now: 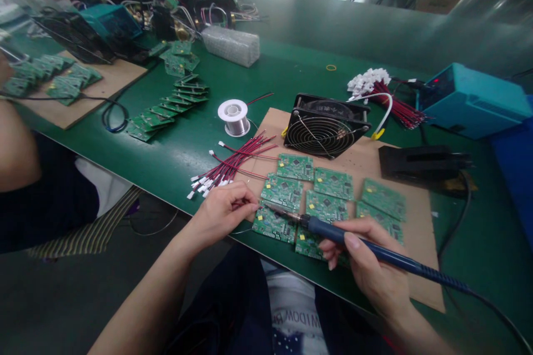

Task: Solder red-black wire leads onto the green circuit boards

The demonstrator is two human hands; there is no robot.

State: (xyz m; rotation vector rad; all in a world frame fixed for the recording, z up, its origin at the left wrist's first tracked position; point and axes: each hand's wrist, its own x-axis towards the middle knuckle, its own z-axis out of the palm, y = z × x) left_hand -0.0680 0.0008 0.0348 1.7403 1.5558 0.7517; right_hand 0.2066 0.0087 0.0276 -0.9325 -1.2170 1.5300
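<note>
My right hand (368, 266) is closed around a blue-handled soldering iron (375, 249), whose tip touches the near-left green circuit board (272, 224). My left hand (222, 211) is pinched shut beside that board, holding what looks like thin solder wire toward the tip. Several green circuit boards (328, 183) lie in rows on a brown cardboard sheet (416, 216). A bundle of red and black wires with white plugs (231, 166) lies just beyond my left hand.
A black fan (325, 127) stands behind the boards, a solder spool (233, 116) to its left. A teal soldering station (470, 100) and black iron stand (420, 163) sit at right. More boards (166, 108) and another person's arm (14, 144) are at left.
</note>
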